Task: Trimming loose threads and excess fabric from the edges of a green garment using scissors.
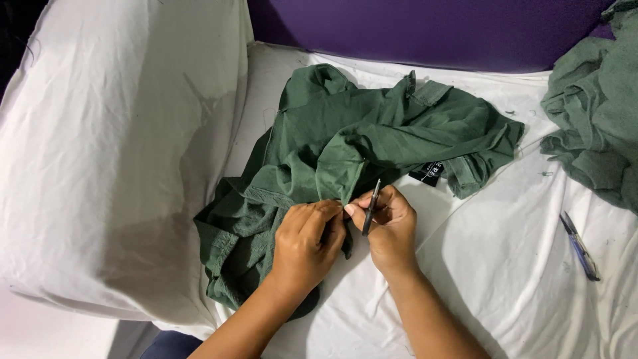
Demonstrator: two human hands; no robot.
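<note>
Green garment (372, 143), crumpled at the centre of a white sheet (505, 266), with a black label (427, 171) at its 4 o'clock edge. The left hand (307, 242), at 7 o'clock of the garment, has its fingers closed in a pinch on a fold of the cloth near the hem. The right hand (391, 229), touching the left at its 3 o'clock, grips a slim dark tool (371, 207) between thumb and fingers, tip up toward 12 o'clock; its kind cannot be told. Step in hand, as judged: working a small spot on the held fold, probably picking or trimming thread. The next move calls for a taut fold and a fine, steady tip at the pinch point. Blue snips (579, 247) lie well apart at 3 o'clock; a second green heap (595, 113) sits at 2 o'clock, a purple wall (425, 30) at 12 o'clock.
</note>
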